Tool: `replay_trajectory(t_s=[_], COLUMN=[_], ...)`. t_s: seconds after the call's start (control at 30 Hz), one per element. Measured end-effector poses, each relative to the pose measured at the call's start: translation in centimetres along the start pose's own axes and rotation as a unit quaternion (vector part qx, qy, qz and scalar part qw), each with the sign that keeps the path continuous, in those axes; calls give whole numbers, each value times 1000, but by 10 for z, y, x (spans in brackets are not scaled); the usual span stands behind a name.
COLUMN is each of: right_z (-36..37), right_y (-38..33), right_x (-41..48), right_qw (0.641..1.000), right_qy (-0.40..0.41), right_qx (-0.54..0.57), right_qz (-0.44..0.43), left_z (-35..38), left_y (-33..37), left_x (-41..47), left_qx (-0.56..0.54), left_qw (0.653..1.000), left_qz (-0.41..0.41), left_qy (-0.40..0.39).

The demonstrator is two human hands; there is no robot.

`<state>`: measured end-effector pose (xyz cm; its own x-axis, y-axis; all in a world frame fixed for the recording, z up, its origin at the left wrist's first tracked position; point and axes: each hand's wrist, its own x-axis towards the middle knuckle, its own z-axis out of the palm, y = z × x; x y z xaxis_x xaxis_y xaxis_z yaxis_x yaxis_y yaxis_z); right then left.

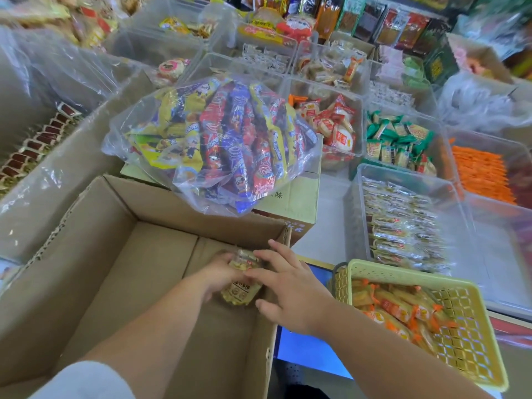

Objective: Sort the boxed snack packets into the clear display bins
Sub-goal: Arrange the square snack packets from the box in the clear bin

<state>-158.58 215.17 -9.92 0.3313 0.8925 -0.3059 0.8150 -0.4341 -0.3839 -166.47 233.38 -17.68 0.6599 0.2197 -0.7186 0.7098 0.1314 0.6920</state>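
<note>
The snack packets (240, 293) lie low in the cardboard box (95, 254) by its right wall, long axis toward its far wall. The left hand (220, 273) curls its grip round them, and the right hand (288, 286) presses straight fingers alongside. The clear bins (355, 214) stand past that right wall.

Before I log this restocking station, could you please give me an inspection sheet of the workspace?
Surface: white counter, crowded.
Job's things: snack packet low in the open cardboard box; clear bin of wrapped packets to the right.
Clutter: clear bag of mixed packets on a smaller carton; yellow basket of orange-wrapped snacks.
Hands: left hand grips the packet; right hand rests open on it.
Cables: nothing seen.
Surroundings: shelves of packaged goods behind.
</note>
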Motion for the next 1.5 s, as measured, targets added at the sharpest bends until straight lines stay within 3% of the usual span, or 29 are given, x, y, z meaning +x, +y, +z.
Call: replay_trajectory(t_s=[0.2, 0.47, 0.67, 0.8, 1.0, 1.1, 1.2, 1.27, 1.4, 1.5], right_z=[-4, -3, -10, -30, -82, -105, -120, -123, -123, -119], right_y=[2, 7, 11, 9, 36, 62, 97, 122, 168, 202], right_x=[-2, -1, -4, -17, -75, -110, -141, -157, -180, -191], right_qw=[1000, 1000, 999, 974, 894, 876, 851, 854, 898, 895], right_qy=[-7, -8, -15, 20, 16, 10, -1, -2, 55, 94], right_qx=[7, 11, 33, 222, 435, 461, 511, 507, 418, 419], right_qz=[-4, -20, -38, -43, -104, -141, -125, -118, -121, -116], left_z=[5, 12, 5, 7, 69, 123, 173, 202, 249, 268], left_y=[-2, -20, -20, -7, 22, 45, 62, 71, 94, 109], left_x=[0, -15, -64, -128, -200, -200, -182, -169, -148, -136], left_qx=[0, -20, -182, -312, -416, -445, -483, -510, -517, -527], left_qw=[1000, 997, 968, 928, 880, 866, 849, 839, 839, 830], left_qz=[-8, 5, 19, 92, 208, 226, 215, 192, 171, 182], left_qy=[0, 70, 169, 181, 99, 24, 12, 5, 12, -4])
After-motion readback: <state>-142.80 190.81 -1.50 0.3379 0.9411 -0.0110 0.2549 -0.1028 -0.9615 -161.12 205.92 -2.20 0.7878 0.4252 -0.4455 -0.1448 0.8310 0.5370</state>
